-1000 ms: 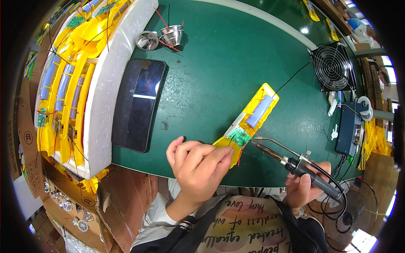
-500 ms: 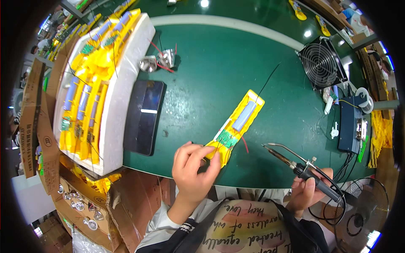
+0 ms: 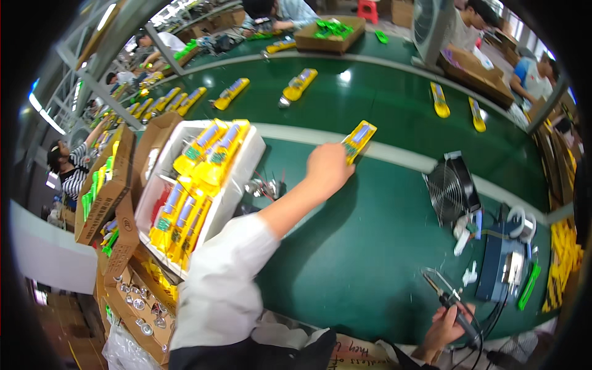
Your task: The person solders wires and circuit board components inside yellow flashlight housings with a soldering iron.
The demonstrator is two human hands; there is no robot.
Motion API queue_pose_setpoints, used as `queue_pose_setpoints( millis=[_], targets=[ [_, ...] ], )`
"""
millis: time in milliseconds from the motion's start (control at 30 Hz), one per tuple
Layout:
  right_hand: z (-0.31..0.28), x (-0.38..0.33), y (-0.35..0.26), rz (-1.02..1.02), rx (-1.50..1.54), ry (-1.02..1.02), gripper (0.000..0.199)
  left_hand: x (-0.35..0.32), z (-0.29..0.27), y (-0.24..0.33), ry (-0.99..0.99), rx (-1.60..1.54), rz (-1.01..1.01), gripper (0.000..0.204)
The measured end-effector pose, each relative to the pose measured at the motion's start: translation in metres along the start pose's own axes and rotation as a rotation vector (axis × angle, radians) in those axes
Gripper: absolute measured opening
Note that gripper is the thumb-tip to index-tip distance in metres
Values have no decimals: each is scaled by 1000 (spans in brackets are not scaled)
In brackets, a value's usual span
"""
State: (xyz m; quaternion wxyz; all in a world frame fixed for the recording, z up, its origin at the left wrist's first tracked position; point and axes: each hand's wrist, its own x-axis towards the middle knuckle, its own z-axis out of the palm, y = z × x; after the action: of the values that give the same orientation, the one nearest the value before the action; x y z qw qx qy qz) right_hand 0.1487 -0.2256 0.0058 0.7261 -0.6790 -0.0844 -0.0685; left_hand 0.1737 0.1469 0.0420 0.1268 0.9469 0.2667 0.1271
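The left hand (image 3: 328, 168) is stretched out across the desk (image 3: 370, 246), its grip pinched on the near end of a yellow flashlight housing (image 3: 364, 128); the fingertips are mostly hidden by the back of the hand, so their exact placing is hard to tell. The housing is at the far side of the desk, by the pale edge strip (image 3: 404, 157), with a blue cylindrical battery and a green circuit board showing in it. Beyond the strip, more yellow housings (image 3: 299, 85) lie spaced out on a green conveyor belt (image 3: 382, 92).

The right hand (image 3: 445, 327), low at the near edge, has its grip closed around a soldering iron (image 3: 449, 301), the tip pointing up and left, well apart from the housing.

Left of the outstretched arm, a white foam box (image 3: 246, 169) holds similar yellow housings, with shiny reflectors (image 3: 271, 188) just beside it. A black fan (image 3: 449, 188) stands at the right.
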Motion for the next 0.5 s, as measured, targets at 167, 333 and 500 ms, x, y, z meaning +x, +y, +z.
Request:
queue_pose_setpoints(
  millis=[167,333,500],
  targets=[
    [7,15,-22,62,-171,46,22,132,65,-7,155,9,-256,28],
    [-2,28,-12,-43,-282,44,21,142,65,-6,159,-13,-338,46],
    [0,40,-3,-37,-248,41,22,31,-61,-16,181,288,-180,35]
  ],
)
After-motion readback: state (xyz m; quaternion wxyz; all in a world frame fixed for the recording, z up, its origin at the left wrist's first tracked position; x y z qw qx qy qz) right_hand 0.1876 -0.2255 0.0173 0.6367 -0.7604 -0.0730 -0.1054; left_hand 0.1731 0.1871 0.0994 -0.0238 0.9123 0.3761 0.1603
